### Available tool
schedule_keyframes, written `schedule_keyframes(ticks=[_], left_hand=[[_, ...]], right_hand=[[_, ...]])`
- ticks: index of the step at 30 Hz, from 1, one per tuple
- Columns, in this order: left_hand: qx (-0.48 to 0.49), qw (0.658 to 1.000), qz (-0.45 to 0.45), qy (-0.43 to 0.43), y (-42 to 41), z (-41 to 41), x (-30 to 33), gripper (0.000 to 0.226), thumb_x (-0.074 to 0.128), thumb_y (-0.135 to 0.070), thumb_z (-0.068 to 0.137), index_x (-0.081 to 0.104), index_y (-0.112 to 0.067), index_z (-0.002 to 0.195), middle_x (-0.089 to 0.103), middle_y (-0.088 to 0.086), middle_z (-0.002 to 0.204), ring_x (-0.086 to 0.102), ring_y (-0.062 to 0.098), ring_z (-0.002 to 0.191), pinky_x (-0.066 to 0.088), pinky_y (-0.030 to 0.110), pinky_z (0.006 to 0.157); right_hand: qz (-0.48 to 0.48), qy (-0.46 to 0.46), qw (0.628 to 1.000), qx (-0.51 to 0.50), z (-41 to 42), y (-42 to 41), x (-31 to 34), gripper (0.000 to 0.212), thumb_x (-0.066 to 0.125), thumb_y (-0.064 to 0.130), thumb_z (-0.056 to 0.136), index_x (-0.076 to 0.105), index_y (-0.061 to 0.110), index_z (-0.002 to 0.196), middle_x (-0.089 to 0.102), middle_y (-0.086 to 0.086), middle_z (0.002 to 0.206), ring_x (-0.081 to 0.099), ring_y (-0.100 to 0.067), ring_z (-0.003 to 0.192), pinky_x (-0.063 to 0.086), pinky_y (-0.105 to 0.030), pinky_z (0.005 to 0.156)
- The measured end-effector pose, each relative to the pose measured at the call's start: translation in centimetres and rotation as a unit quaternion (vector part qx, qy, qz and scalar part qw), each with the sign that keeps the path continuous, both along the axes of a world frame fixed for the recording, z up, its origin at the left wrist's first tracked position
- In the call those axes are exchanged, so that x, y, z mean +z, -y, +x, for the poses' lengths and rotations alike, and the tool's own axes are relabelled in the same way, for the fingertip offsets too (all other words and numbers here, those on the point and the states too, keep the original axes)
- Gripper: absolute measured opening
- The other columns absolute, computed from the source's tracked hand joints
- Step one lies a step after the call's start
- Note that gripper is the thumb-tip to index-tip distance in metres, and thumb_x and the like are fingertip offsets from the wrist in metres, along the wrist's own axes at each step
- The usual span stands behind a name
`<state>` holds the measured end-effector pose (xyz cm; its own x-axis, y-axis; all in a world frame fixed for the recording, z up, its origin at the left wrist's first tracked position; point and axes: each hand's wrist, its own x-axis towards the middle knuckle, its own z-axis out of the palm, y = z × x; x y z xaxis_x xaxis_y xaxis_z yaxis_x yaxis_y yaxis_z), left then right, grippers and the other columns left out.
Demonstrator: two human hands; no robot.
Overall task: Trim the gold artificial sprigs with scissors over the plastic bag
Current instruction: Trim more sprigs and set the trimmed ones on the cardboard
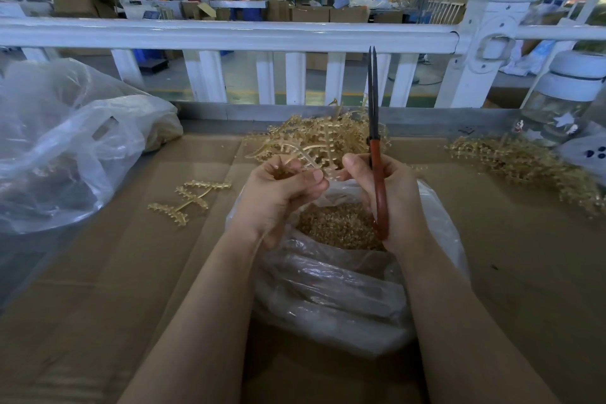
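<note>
gold sprig [306, 154] pinched by left hand [278, 190], right hand [390, 197] gripping scissors [373, 128] over cardboard-covered table [131, 272].

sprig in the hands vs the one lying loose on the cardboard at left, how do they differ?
The held sprig is pinched between left hand and right hand, above the plastic bag; the loose sprig lies flat on the cardboard, untouched. The held one is partly hidden by fingers; the loose one shows whole. Both are gold and branched.
</note>
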<state>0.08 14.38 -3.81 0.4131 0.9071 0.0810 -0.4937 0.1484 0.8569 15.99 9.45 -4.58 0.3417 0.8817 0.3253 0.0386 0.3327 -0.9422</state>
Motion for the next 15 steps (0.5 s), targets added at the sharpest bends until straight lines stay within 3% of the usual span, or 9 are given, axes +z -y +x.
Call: schedule_keyframes(ticks=[4, 7, 9, 11, 15], left_hand=[[0.047, 0.999, 0.009, 0.02, -0.4, -0.4, 0.0, 0.027, 0.075, 0.0, 0.066, 0.055, -0.015, 0.076, 0.071, 0.006, 0.069, 0.071, 0.017, 0.069, 0.06, 0.026, 0.076], [0.076, 0.996, 0.011, 0.037, -0.7, -0.7, -0.1, 0.027, 0.074, 0.001, 0.069, 0.054, -0.016, 0.075, 0.071, 0.005, 0.071, 0.071, 0.016, 0.07, 0.059, 0.025, 0.075], [0.092, 0.995, 0.013, 0.032, -0.9, -0.8, -0.1, 0.028, 0.072, 0.005, 0.077, 0.053, -0.016, 0.074, 0.069, 0.005, 0.072, 0.07, 0.016, 0.07, 0.058, 0.024, 0.073], [0.101, 0.995, 0.017, 0.021, -1.1, -0.9, -0.2, 0.029, 0.068, 0.007, 0.082, 0.052, -0.015, 0.074, 0.068, 0.003, 0.071, 0.07, 0.015, 0.07, 0.057, 0.024, 0.073], [0.105, 0.994, 0.022, 0.034, -0.9, -0.9, -0.1, 0.026, 0.072, 0.002, 0.078, 0.052, -0.015, 0.075, 0.065, 0.004, 0.071, 0.069, 0.015, 0.07, 0.058, 0.025, 0.076]], right_hand=[[-0.017, 0.086, 0.996, -0.032, 0.2, -0.5, -0.3, 0.038, 0.079, 0.06, 0.071, 0.068, 0.025, 0.081, 0.069, 0.013, 0.072, 0.065, -0.003, 0.071, 0.049, -0.018, 0.07], [-0.038, 0.179, 0.982, -0.042, 0.1, -0.7, -0.8, 0.047, 0.071, 0.072, 0.064, 0.066, 0.029, 0.083, 0.069, 0.016, 0.077, 0.066, -0.003, 0.077, 0.051, -0.027, 0.075], [-0.054, 0.237, 0.969, -0.041, -0.1, -0.7, -1.1, 0.051, 0.068, 0.078, 0.063, 0.064, 0.033, 0.085, 0.07, 0.017, 0.082, 0.066, -0.001, 0.079, 0.053, -0.028, 0.073], [-0.068, 0.298, 0.951, -0.04, -0.2, -0.6, -1.2, 0.05, 0.064, 0.084, 0.063, 0.06, 0.038, 0.085, 0.067, 0.027, 0.084, 0.063, 0.004, 0.078, 0.047, -0.021, 0.064], [-0.085, 0.371, 0.924, -0.043, -0.4, -0.5, -1.3, 0.049, 0.056, 0.092, 0.061, 0.054, 0.048, 0.082, 0.06, 0.039, 0.083, 0.058, 0.011, 0.077, 0.038, -0.019, 0.058]])
